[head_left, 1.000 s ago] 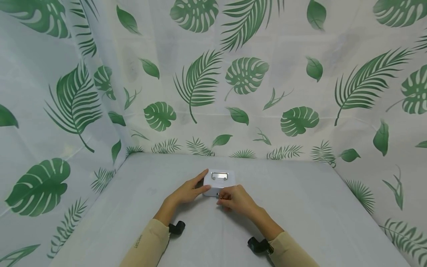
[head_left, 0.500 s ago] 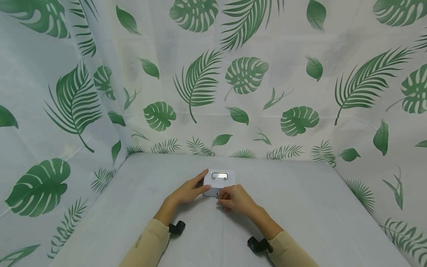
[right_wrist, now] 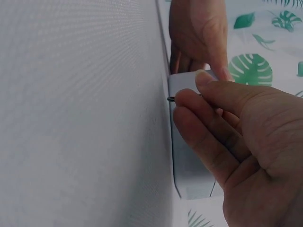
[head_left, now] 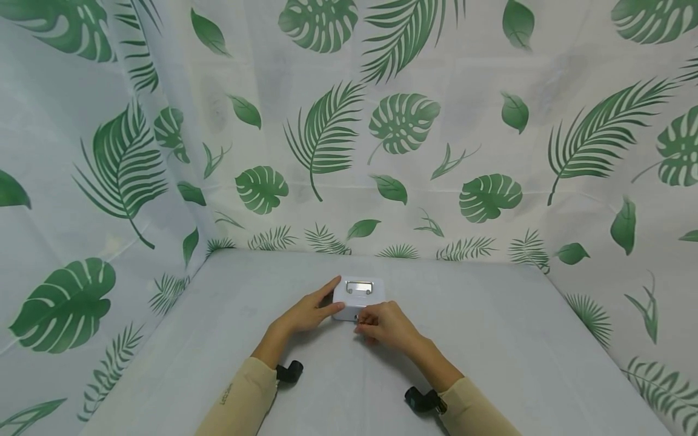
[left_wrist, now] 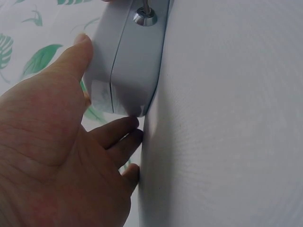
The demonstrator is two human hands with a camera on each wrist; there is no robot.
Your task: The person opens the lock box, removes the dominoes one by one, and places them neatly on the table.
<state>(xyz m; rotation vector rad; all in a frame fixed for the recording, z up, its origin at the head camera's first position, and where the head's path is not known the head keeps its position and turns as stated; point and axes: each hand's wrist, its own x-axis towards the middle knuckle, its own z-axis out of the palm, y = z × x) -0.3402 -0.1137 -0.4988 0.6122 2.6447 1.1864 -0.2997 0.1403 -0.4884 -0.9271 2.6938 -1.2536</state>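
Where the forearms enter at the bottom of the head view, tan sleeves (head_left: 240, 396) cover both arms, the left one bearing small dark lettering. Just past the cuffs sit black wrist devices (head_left: 289, 372), one per arm.

Right hand (head_left: 388, 326): thumb and fingers bent together at the front face of the box (head_left: 357, 300), pinching a slim metal key (left_wrist: 147, 6). Fingertips cover most of it, so "key" is the likeliest reading rather than a certain one. In the left wrist view its shaft meets a round chrome lock (left_wrist: 145, 19).

Left hand (head_left: 306, 312): unclenched, thumb extended onto the lid near the front left corner, index fingertip at the back left corner, other fingers loosely bent beside the left end.

Box: white, lid down with a thin seam, flat on the pale table (head_left: 469, 339) between the hands, lock side towards the person. A rectangular metal handle (head_left: 359, 287) lies on the lid.

Beyond the table rises a white backdrop (head_left: 338, 209) printed with green leaves, continuing along both sides.
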